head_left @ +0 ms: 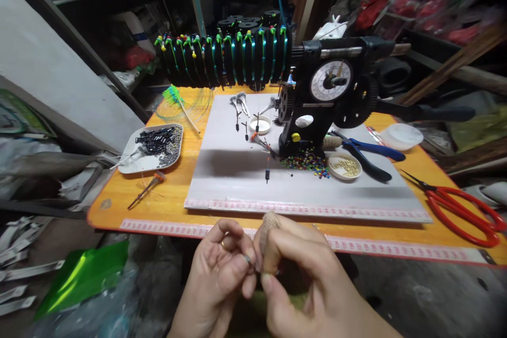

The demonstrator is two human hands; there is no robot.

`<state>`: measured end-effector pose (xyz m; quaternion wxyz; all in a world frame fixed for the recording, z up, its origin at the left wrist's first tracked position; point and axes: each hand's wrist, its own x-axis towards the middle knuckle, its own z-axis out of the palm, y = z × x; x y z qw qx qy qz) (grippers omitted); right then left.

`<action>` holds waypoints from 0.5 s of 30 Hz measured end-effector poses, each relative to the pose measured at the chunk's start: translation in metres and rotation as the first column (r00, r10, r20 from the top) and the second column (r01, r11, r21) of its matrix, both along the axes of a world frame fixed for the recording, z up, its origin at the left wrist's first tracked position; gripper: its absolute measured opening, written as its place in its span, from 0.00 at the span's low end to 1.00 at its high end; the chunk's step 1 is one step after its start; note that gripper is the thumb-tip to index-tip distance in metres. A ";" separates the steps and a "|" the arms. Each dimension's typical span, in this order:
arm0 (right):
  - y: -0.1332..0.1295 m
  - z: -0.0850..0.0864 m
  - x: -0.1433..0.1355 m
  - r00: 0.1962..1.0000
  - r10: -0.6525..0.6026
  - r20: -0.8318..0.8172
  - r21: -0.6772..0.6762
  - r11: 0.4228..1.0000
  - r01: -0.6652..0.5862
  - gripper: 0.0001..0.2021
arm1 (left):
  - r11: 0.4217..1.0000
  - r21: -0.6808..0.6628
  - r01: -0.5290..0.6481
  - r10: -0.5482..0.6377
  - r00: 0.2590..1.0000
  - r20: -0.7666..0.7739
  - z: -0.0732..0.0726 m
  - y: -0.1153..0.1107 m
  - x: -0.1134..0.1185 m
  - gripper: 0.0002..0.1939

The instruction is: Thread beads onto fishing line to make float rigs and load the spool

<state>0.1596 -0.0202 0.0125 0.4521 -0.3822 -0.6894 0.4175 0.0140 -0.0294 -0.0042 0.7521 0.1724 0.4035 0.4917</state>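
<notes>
In the head view my left hand [227, 264] and my right hand [301, 269] meet in front of the table's near edge. The thumb and forefinger of my left hand are closed on a small dark grey piece [247, 259], too small to name. My right hand is pinched right beside it; what lies between its fingertips is hidden. Beige tape [270, 224] wraps a finger of the right hand. Beyond them, a white board [229, 185] carries small black pieces on wire, a heap of coloured beads [312, 162] and a dish of gold-coloured bits [345, 167].
A black machine with a dial [331, 80] holds a row of spools [225, 58] wound with green line. At left sits a white tray [152, 148] of black and metal pieces. Blue-handled pliers [372, 149] and red-handled scissors [459, 208] lie right. A measuring tape [166, 227] edges the table.
</notes>
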 end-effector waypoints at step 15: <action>0.002 -0.002 -0.001 1.000 0.014 -0.018 0.021 1.000 -0.013 0.09 | 0.999 0.022 -0.041 0.042 0.999 -0.031 0.003 -0.002 0.004 0.17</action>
